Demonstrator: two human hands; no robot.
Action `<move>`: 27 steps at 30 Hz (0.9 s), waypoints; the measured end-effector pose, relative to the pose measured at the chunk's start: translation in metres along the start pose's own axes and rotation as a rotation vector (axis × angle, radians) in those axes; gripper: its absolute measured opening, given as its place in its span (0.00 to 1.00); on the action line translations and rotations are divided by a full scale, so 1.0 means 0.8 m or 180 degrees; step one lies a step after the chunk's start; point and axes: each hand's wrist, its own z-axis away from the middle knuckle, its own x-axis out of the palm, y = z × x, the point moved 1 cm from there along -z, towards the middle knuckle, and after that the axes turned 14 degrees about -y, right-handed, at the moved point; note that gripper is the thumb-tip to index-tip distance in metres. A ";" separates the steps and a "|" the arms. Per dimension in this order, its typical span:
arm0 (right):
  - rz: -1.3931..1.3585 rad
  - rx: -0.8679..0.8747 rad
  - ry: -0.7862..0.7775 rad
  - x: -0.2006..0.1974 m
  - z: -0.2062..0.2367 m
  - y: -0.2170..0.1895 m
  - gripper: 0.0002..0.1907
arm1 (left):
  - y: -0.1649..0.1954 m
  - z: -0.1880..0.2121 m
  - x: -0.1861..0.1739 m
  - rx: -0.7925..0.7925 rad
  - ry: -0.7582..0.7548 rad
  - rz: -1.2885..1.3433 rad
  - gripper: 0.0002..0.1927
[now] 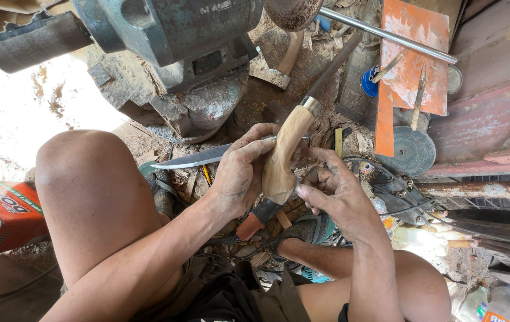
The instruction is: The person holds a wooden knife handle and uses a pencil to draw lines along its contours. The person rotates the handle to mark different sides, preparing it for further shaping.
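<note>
He sits low among the shavings, knees wide, and the work looks to be at the shaping-and-checking stage of a wooden knife handle: pale carved wood with a metal ferrule at its upper end, from which a dark blade or sheath runs toward the upper middle of the frame. The left hand is closed around the handle from the left, and a slim bare knife blade pokes out of that same grip toward the left, its point over the debris. The right hand is half curled, thumb and fingertips touching the handle's lower right side near its butt, steadying more than gripping. So the piece stands nearly upright in the centre of the frame, caught between both hands. Any further paring, I judge, calls for a firm hold and short, shallow cuts away from the fingers. The bench grinder looms at upper left.
</note>
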 end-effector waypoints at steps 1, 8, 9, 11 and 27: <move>-0.0007 0.0028 0.0008 0.000 0.001 0.000 0.37 | 0.000 0.000 0.000 0.0004 -0.0034 0.0014 0.14; 0.0185 -0.0076 -0.0174 0.003 -0.003 0.005 0.39 | 0.002 -0.001 0.002 0.0171 -0.0211 -0.0360 0.14; 0.0203 -0.0031 -0.0156 0.003 -0.004 0.008 0.39 | 0.002 -0.002 0.002 0.0248 -0.0269 -0.0387 0.15; 0.0232 0.0074 -0.0120 0.004 -0.005 0.014 0.41 | 0.000 -0.001 0.002 0.0286 -0.0277 -0.0497 0.19; 0.0217 0.0074 -0.0498 0.003 -0.011 0.052 0.34 | 0.020 -0.001 -0.002 0.0271 -0.0450 -0.1784 0.27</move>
